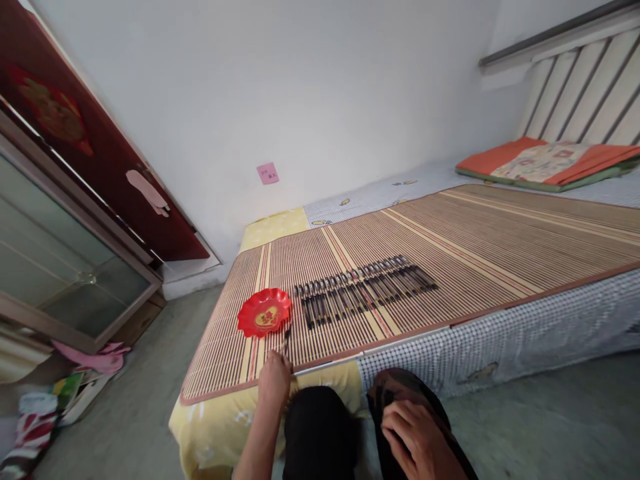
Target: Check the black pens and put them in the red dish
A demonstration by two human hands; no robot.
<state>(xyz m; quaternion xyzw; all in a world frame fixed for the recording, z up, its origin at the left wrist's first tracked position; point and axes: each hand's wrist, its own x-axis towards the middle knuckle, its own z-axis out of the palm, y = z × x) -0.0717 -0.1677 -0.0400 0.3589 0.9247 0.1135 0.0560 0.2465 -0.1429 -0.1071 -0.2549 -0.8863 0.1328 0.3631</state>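
My left hand [274, 379] is at the front edge of the slatted mat, its fingers closed on a slim dark spoon-like piece [287, 335] that points away from me. The fingertips are partly hidden. Just beyond it sits a red scalloped plate [250, 312] with a gold heart pattern in its middle. To the plate's right, several slim dark spoon-like pieces [360, 290] lie side by side in a long row, shiny rounded ends toward the wall. My right hand [413, 433] rests on my right knee with loosely bent fingers and holds nothing visible.
The bamboo-style mat [475, 247] covers a bed against a white wall. A folded orange cloth [580, 163] lies at the far right by the headboard [590, 87]. A glass-fronted cabinet [65, 267] and a dark red door [115, 153] stand left. Pink cloth [95, 358] lies low by the cabinet.
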